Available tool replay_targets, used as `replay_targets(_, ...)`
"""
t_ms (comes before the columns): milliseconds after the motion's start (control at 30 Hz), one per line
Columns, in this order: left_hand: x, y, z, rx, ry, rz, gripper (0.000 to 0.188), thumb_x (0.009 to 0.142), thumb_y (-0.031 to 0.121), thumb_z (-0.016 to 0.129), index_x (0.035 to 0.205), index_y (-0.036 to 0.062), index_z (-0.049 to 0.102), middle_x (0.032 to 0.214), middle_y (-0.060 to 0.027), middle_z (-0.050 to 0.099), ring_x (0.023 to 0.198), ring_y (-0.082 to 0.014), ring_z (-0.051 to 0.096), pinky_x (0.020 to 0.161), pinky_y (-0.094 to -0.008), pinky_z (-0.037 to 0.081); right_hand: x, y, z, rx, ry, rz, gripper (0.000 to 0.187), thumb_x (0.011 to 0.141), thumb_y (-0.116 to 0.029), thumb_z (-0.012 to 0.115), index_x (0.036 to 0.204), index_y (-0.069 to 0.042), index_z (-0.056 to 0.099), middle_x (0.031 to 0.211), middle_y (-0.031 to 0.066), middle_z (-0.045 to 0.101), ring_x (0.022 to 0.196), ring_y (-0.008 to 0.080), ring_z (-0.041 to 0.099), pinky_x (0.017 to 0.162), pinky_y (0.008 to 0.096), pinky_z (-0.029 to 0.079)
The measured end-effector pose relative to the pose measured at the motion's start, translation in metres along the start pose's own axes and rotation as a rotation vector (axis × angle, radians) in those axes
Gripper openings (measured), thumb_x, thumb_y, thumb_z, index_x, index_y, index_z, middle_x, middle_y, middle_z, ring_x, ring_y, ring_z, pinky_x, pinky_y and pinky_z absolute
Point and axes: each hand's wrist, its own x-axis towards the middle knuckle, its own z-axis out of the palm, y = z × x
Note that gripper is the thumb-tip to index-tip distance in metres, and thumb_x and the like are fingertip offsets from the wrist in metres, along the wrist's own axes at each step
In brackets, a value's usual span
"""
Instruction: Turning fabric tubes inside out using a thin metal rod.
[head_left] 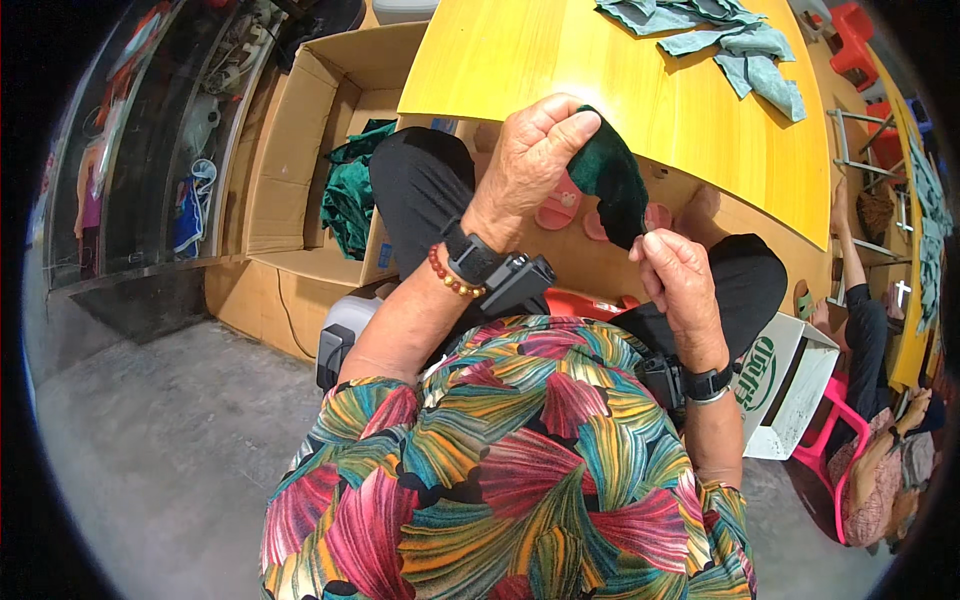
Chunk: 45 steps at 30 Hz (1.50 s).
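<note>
A dark green velvety piece of cloth [612,172] hangs between my two hands over my lap, just off the near edge of the yellow table. My left hand [535,150] is closed on its upper end, thumb pressed against the curled fingers. Lower and to the right, my right hand [678,280] pinches the narrow lower end between thumb and fingertips. Any finer detail at that pinch is too small to make out.
Grey-green cloth pieces [735,45] lie on the yellow table [510,60]. At left, a cardboard box [290,150] holds dark green fabric [350,190]. A white box [785,390] stands by my right knee. Another person [880,440] sits at far right near a pink chair [825,440].
</note>
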Motion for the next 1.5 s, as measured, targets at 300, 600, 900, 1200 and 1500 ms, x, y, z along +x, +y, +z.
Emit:
replay_targets(300, 0.006, -0.021, 0.019, -0.363, 0.171, -0.085, 0.023, 0.089, 0.023, 0.055, 0.081, 0.0017, 0.059, 0.068, 0.0052, 0.05, 0.06, -0.0027, 0.042, 0.054, -0.0187, 0.037, -0.003, 0.003, -0.004, -0.143, 0.113, -0.076, 0.026, 0.09, -0.024, 0.052, 0.076, -0.004, 0.06, 0.052, -0.0067, 0.038, 0.046, 0.0019, 0.033, 0.042, 0.0199, 0.025)
replay_targets(600, -0.004, -0.03, 0.033, -0.077, 0.29, 0.028, 0.026, 0.089, 0.02, 0.055, 0.068, 0.0049, 0.05, 0.063, 0.0061, 0.044, 0.057, -0.0017, 0.038, 0.049, -0.0198, 0.034, 0.002, -0.003, 0.018, 0.196, -0.008, 0.111, 0.03, 0.091, -0.032, 0.049, 0.077, -0.006, 0.057, 0.051, -0.0056, 0.039, 0.042, 0.0021, 0.031, 0.037, 0.0177, 0.021)
replay_targets(900, -0.005, 0.003, 0.017, -0.131, 0.144, -0.083, 0.014, 0.086, 0.017, 0.06, 0.085, 0.0032, 0.06, 0.074, 0.0042, 0.054, 0.067, -0.0027, 0.048, 0.06, -0.0182, 0.041, 0.001, 0.001, -0.001, 0.098, -0.018, 0.047, 0.031, 0.091, -0.031, 0.049, 0.077, -0.005, 0.058, 0.048, -0.0048, 0.038, 0.039, 0.0026, 0.029, 0.037, 0.0188, 0.02)
replay_targets(1200, 0.006, -0.01, 0.008, -0.027, 0.049, -0.047, 0.025, 0.09, 0.026, 0.052, 0.09, 0.0024, 0.061, 0.08, 0.0001, 0.06, 0.072, -0.0065, 0.053, 0.067, -0.0209, 0.043, 0.002, 0.001, 0.003, -0.083, 0.082, -0.005, 0.027, 0.091, -0.024, 0.051, 0.077, -0.003, 0.059, 0.052, -0.0036, 0.042, 0.046, 0.0032, 0.036, 0.042, 0.0203, 0.028)
replay_targets(1500, 0.009, -0.027, 0.016, 0.008, 0.164, -0.034, 0.021, 0.09, 0.019, 0.053, 0.077, 0.0025, 0.055, 0.066, 0.0063, 0.046, 0.062, -0.0027, 0.038, 0.053, -0.0196, 0.035, 0.005, 0.006, -0.005, -0.386, 0.24, -0.219, 0.025, 0.089, -0.022, 0.054, 0.079, 0.001, 0.06, 0.059, -0.0001, 0.05, 0.056, 0.0063, 0.044, 0.052, 0.0227, 0.037)
